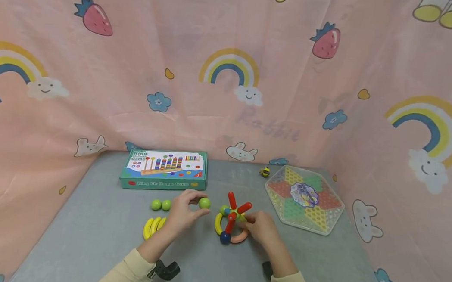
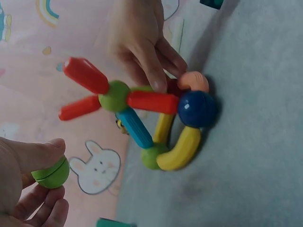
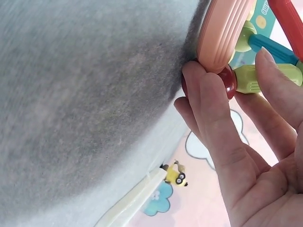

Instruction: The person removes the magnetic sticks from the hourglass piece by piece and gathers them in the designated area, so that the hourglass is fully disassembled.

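My left hand pinches a light green ball between thumb and fingers; a groove circles the ball in the left wrist view. To its right stands a ball-and-stick toy structure. Its base ring has curved yellow and salmon pieces, a dark blue ball and a dark red ball. Red, blue and green sticks rise to a green ball on top, with further red sticks pointing outward. My right hand holds the structure's right side, fingers against the dark red ball.
Two green balls and several curved yellow sticks lie left of my left arm. Behind is a Ring Challenge Game box. A hexagonal checkers board lies at right, near a small yellow figure.
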`<state>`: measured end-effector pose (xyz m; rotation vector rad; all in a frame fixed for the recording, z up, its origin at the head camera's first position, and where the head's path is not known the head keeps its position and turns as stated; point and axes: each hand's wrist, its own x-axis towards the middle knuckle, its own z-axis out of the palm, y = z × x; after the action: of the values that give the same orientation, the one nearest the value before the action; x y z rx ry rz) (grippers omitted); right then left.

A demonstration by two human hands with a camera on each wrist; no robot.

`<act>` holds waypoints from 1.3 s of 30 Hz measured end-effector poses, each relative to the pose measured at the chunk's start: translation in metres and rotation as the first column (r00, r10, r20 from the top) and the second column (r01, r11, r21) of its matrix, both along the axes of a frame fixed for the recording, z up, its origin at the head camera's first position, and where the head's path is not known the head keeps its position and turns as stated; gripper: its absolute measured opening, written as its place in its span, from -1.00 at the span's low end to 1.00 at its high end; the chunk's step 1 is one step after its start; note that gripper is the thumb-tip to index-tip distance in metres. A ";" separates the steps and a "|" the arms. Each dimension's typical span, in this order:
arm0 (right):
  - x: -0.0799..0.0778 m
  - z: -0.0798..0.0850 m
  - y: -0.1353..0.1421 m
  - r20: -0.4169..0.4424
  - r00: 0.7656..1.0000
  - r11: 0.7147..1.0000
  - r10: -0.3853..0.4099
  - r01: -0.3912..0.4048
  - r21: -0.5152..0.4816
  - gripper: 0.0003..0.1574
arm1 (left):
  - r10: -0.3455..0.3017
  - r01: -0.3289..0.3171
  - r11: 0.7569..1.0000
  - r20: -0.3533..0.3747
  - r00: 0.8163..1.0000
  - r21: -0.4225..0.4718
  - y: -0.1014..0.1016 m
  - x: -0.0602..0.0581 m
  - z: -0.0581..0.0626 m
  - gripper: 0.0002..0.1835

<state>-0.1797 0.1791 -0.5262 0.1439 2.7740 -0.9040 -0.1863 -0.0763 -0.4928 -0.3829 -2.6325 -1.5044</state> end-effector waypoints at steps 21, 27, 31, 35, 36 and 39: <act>-0.002 -0.003 0.001 -0.014 1.000 1.000 0.016 -0.016 -0.001 -0.60 | 0.076 -0.074 0.997 0.100 0.992 -0.028 -0.025 -0.014 -0.018 -0.55; -0.002 -0.003 0.003 -0.020 1.000 1.000 0.014 -0.014 0.000 -0.58 | 0.087 -0.080 0.987 0.046 0.995 -0.139 -0.035 -0.021 -0.026 -0.57; -0.002 -0.002 0.003 -0.017 1.000 1.000 0.009 -0.009 0.005 -0.57 | 0.076 -0.074 0.978 0.003 0.997 -0.195 -0.043 -0.029 -0.033 -0.57; -0.001 -0.001 0.001 -0.014 1.000 1.000 0.006 -0.006 0.002 -0.57 | 0.065 -0.065 0.972 -0.010 0.998 -0.225 -0.051 -0.035 -0.039 -0.57; 0.000 0.000 0.001 -0.015 1.000 1.000 0.006 -0.006 0.002 -0.57 | 0.060 -0.061 0.971 -0.009 0.998 -0.231 -0.052 -0.036 -0.040 -0.57; 0.000 0.000 0.001 -0.013 1.000 1.000 0.007 -0.006 0.001 -0.58 | 0.052 -0.052 0.963 -0.006 0.999 -0.263 -0.058 -0.039 -0.042 -0.58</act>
<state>-0.1792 0.1801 -0.5258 0.1298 2.7851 -0.9045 -0.2255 -0.1343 -0.5350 -0.3277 -2.8262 -1.1407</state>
